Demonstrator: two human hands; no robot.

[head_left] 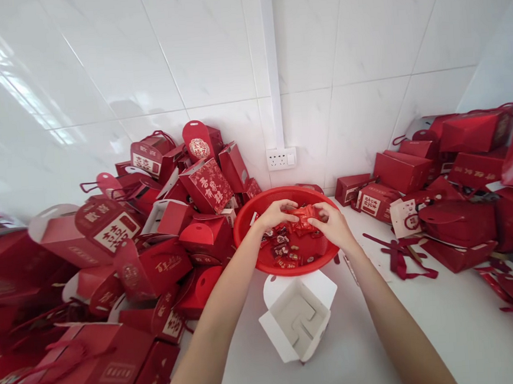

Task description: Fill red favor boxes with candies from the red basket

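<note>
Both hands are over a red plastic basket (247,249) that holds small wrapped candies (282,248). My left hand (278,213) reaches in from the left, its fingers curled against a bright red wrapped candy packet (303,218). From the other side, my right hand (331,224) pinches the same red cluster between thumb and fingers. Whether that cluster is one packet or several is hard to make out. Just in front of the basket stands an open white-lined box (299,319), its flaps spread and its folded bottom showing inside.
Red gift boxes (155,265) are heaped high on the left. More red boxes (403,171) pile up on the right, with dark red ribbons (404,257) lying nearer. Behind the basket rises a tiled wall with a power socket (281,158).
</note>
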